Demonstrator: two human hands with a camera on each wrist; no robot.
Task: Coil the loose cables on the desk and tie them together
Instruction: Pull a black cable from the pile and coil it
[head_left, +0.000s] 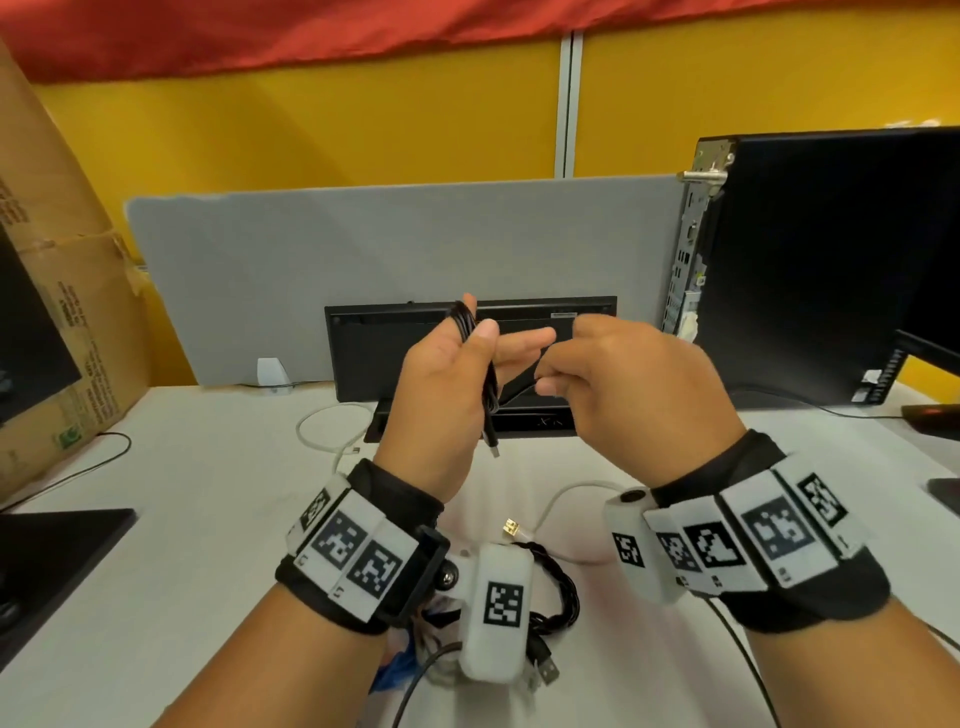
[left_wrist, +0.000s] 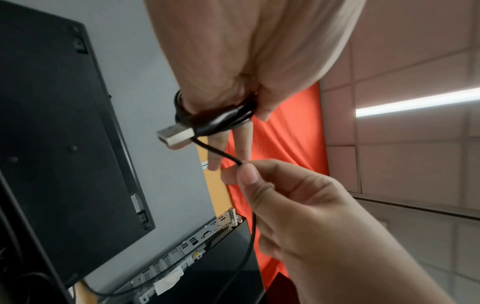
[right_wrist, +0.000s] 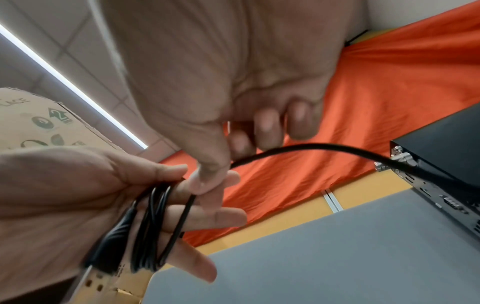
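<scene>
Both hands are raised above the white desk (head_left: 208, 493). My left hand (head_left: 475, 332) holds a small coil of black USB cable (head_left: 490, 384). Its thumb presses the loops against the fingers, and the other fingers are stretched out. The silver USB plug (head_left: 493, 448) hangs below the palm. In the left wrist view the coil (left_wrist: 223, 119) wraps the hand and the plug (left_wrist: 176, 133) sticks out. My right hand (head_left: 543, 382) pinches the loose strand (right_wrist: 311, 148) of the same cable between thumb and forefinger, close to the coil (right_wrist: 153, 226).
A braided black cable bundle (head_left: 558, 587) and a white cable with a gold plug (head_left: 511, 527) lie on the desk under my wrists. Another white cable (head_left: 322, 421) loops near an upright black keyboard (head_left: 415, 353). A computer tower (head_left: 831, 260) stands right, a cardboard box (head_left: 62, 312) left.
</scene>
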